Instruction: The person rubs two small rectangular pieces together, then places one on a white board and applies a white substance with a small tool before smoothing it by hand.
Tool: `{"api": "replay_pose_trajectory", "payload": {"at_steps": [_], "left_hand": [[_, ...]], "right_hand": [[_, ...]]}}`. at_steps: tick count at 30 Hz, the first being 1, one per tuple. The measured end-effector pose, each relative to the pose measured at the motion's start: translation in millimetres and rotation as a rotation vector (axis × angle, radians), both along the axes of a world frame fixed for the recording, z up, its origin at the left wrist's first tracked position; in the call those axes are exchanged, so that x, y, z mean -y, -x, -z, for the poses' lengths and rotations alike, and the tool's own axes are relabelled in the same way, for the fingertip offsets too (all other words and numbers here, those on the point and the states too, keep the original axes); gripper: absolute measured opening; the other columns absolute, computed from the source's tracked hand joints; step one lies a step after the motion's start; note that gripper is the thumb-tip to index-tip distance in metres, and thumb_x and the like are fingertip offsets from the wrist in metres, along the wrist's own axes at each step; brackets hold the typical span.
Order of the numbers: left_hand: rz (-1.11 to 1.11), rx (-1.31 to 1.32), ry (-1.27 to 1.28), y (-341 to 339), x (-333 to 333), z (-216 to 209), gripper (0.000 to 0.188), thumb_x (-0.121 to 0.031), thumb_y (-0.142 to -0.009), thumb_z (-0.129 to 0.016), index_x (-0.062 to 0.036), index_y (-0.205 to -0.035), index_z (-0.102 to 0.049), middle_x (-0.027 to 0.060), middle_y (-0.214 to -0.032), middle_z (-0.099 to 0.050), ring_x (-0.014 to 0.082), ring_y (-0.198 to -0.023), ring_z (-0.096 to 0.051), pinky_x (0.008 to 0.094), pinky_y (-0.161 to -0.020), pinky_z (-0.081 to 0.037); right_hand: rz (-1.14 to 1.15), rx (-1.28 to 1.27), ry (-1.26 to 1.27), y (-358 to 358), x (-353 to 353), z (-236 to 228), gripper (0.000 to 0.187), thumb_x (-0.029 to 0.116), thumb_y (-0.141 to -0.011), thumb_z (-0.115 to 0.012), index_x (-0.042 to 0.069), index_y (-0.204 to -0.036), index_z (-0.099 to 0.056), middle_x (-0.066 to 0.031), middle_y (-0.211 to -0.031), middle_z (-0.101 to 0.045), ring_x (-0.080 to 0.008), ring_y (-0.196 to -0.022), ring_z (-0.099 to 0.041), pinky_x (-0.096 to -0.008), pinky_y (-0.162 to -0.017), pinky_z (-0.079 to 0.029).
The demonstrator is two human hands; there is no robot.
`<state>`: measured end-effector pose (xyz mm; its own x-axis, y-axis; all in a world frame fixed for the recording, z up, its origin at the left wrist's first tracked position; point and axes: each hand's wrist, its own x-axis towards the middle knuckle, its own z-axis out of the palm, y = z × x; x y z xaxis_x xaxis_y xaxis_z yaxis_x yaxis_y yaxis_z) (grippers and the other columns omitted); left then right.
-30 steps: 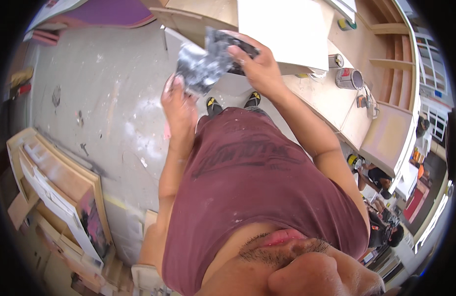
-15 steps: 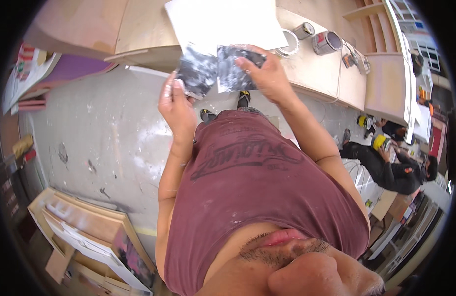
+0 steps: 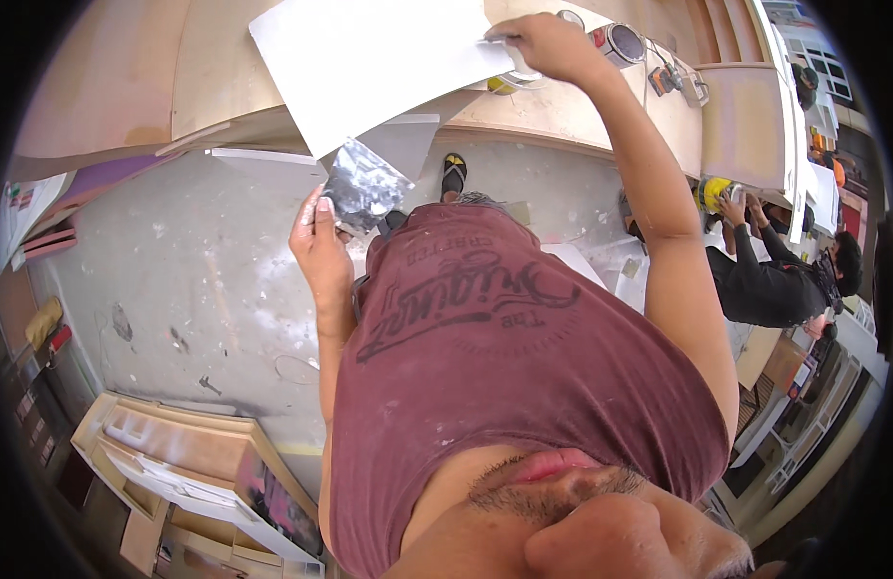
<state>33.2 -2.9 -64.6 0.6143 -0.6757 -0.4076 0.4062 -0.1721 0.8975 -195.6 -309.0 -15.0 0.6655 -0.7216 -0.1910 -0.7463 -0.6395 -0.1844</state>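
Note:
My left hand (image 3: 321, 246) grips a thin, dark, square putty spreader (image 3: 369, 186) by its edge; white paste is smeared over its face. It is held just below the near corner of a white panel (image 3: 379, 68). My right hand (image 3: 555, 46) reaches out to the panel's right edge, fingers closed on a second putty spreader (image 3: 495, 39). Only a thin grey sliver of that one shows, on or just over the panel. I cannot tell whether it touches. The panel rests on a wooden bench (image 3: 215, 68) and juts past its front edge.
Beside my right hand stand an open paint can (image 3: 620, 43) and a partly hidden container with yellow on it (image 3: 504, 85). A cordless power tool (image 3: 664, 77) lies farther right. Wooden frames (image 3: 195, 473) lean at lower left. A person in black (image 3: 775, 280) works at the right.
The two spreaders, held close together before, are now apart. My right hand has moved up and right to the panel's edge; the left has lowered slightly. The view has shifted, and the person in black moved.

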Motion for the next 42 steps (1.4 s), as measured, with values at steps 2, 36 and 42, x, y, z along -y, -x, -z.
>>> {"api": "replay_pose_trajectory", "payload": {"at_steps": [2,36,42], "left_hand": [[-0.007,-0.011,0.004,-3,4,-2,0.031,-0.016,-0.102,-0.052,0.0066,-0.121,-0.059,0.0047,-0.096,-0.063,0.0069,-0.074,-0.057,0.0202,-0.059,-0.047],[0.058,-0.196,0.182,-12,11,12,0.032,-0.015,-0.098,-0.051,0.0050,-0.123,-0.052,0.0126,-0.116,-0.061,0.0222,-0.106,-0.060,0.0349,-0.089,-0.049],[0.033,-0.203,0.183,-17,7,24,0.030,-0.014,-0.099,-0.050,0.0051,-0.122,-0.052,0.0123,-0.115,-0.060,0.0214,-0.105,-0.060,0.0342,-0.088,-0.050]], "right_hand": [[-0.026,0.023,0.081,10,-10,18,0.038,0.010,-0.086,-0.056,0.022,-0.121,-0.067,-0.0116,-0.105,-0.071,-0.0298,-0.097,-0.067,-0.0431,-0.080,-0.053],[0.510,1.062,-0.369,105,-37,118,0.031,0.017,-0.084,-0.075,-0.002,-0.108,-0.071,-0.0062,-0.091,-0.072,-0.0129,-0.083,-0.063,-0.0274,-0.082,-0.049],[0.370,1.040,-0.459,96,-19,120,0.025,0.012,-0.087,-0.069,0.000,-0.109,-0.072,-0.0052,-0.096,-0.073,-0.0122,-0.090,-0.064,-0.0267,-0.086,-0.049]]}}
